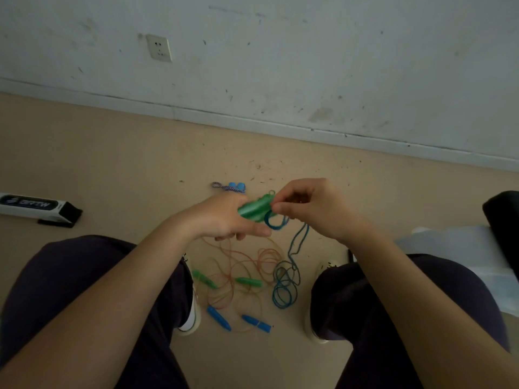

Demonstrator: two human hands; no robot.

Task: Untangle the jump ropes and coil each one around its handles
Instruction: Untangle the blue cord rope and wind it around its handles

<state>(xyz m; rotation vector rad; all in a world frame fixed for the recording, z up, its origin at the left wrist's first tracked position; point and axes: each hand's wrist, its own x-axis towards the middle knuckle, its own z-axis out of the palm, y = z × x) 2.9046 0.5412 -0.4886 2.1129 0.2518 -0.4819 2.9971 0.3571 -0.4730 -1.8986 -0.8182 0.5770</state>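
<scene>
My left hand (224,217) is gripping the paired green plastic handles (254,210) above the floor while my right hand (309,209) is pinching the blue-green cord (297,242); trailing slack is risking snagging the orange tangle (247,265) below.

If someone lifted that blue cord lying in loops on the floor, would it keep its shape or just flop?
Probably flop: the blue cord hangs limp from the right hand and lies in loose, uneven loops. It looks thin, so likely light. It lies against the orange cord, so lifting it may drag that along.
</scene>
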